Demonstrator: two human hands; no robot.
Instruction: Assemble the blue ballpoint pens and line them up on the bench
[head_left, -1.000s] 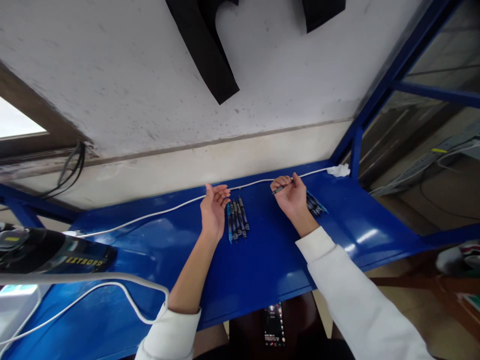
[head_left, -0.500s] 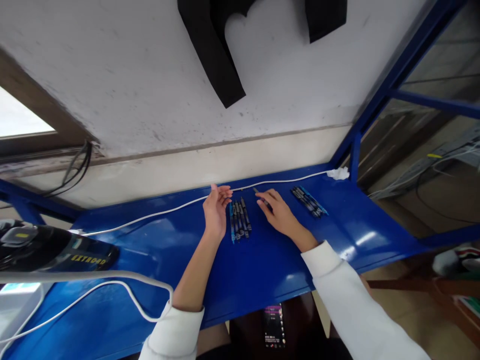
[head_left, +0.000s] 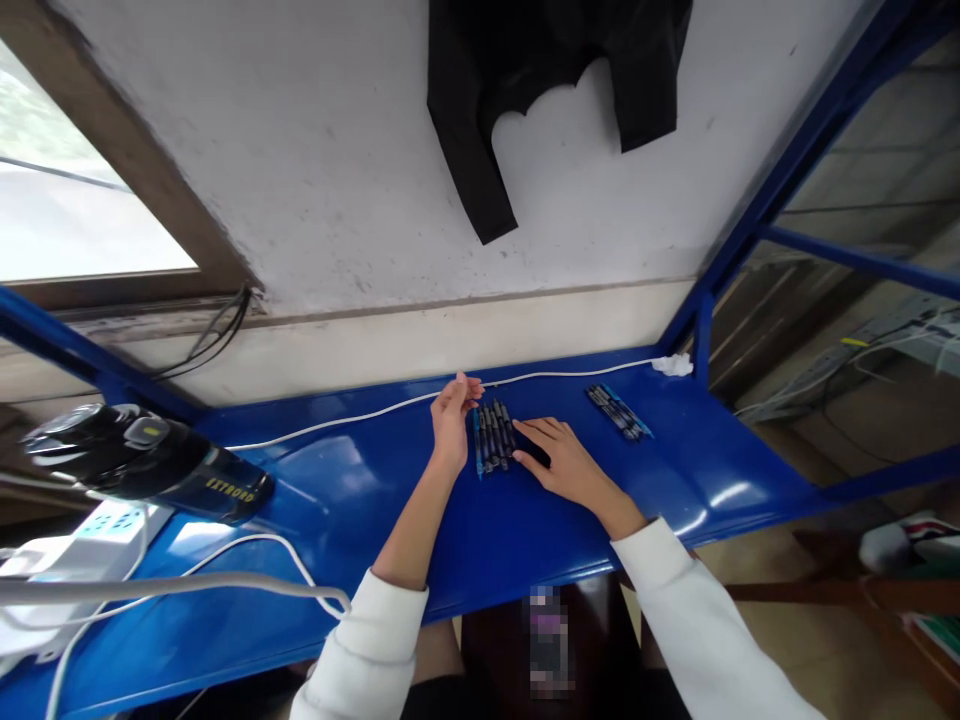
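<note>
Several dark pens (head_left: 492,437) with a blue one at their left edge lie side by side on the blue desk (head_left: 420,520). My left hand (head_left: 453,420) is upright at the left of this row, fingers curled near the pens' upper ends; whether anything is between them is not visible. On the row's right side, my right hand (head_left: 556,458) rests with thumb and fingers apart, fingertips at the outermost pen. A second group of pens (head_left: 618,411), dark with blue ones, lies farther right, touched by neither hand.
A black bottle (head_left: 172,470) leans at the left beside a white power strip (head_left: 105,530). One white cable (head_left: 360,416) runs along the desk's back edge to crumpled white tissue (head_left: 673,365). Below the front edge is a blurred phone (head_left: 549,645). Dark clothing (head_left: 480,150) hangs on the wall.
The camera view has shifted. My right hand has moved left and down to the row's right edge, and the pen it had between its fingers now lies in the row.
</note>
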